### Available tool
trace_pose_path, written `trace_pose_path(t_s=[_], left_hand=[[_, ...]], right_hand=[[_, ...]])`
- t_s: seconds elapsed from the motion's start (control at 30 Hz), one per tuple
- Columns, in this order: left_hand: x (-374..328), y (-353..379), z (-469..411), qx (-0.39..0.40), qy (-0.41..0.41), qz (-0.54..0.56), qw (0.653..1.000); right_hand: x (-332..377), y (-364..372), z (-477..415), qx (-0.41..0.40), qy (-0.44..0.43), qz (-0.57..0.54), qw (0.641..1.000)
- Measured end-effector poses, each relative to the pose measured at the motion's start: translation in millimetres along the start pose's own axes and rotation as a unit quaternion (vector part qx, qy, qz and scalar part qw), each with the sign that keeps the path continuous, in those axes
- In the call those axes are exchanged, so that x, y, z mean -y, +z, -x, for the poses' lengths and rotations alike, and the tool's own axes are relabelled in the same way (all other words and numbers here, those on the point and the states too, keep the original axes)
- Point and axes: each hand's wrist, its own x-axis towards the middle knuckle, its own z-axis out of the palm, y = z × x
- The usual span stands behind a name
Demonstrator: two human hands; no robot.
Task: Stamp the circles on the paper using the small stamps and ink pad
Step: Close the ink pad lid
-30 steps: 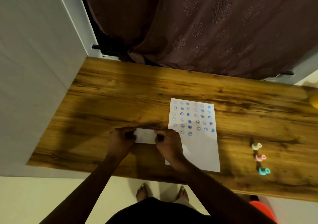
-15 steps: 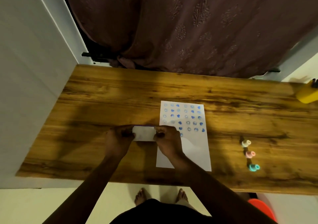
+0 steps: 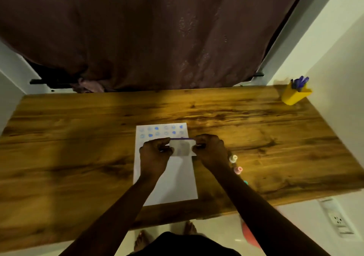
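Observation:
A white sheet of paper (image 3: 173,179) lies on the wooden table, with rows of blue-stamped circles (image 3: 157,131) at its far end. Both hands hold a small white ink pad case (image 3: 182,147) above the sheet: my left hand (image 3: 154,153) grips its left end, my right hand (image 3: 211,149) its right end. A thin blue edge shows along the case's far side. Three small stamps lie right of the paper: a cream stamp (image 3: 233,158), a pink stamp (image 3: 238,169) and a teal stamp (image 3: 245,182), the teal one mostly hidden by my right forearm.
A yellow pen holder (image 3: 294,96) with blue pens stands at the table's far right corner. A dark curtain (image 3: 157,35) hangs behind the wooden table (image 3: 69,137). White walls flank both sides. A wall socket (image 3: 337,219) sits low on the right.
Both hands carried the ink pad case from the bare table left of the paper to above the sheet, now covering its lower stamped rows. The camera view swung right, revealing the pen holder.

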Motion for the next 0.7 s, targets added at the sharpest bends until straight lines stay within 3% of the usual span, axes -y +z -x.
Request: trace_pose_path(t_s=[0.23, 0.7], left_hand=[[-18.5, 81.6, -11.0, 0.052, -0.018, 0.009, 0.998], [-16.8, 146.2, -23.0, 0.014, -0.047, -0.116, 0.992]], right_hand=[[-53.7, -50.8, -47.3, -0.007, 0.05, 0.007, 0.999], [-102.8, -60.8, -86.0, 0.047, 0.081, -0.001, 0.996]])
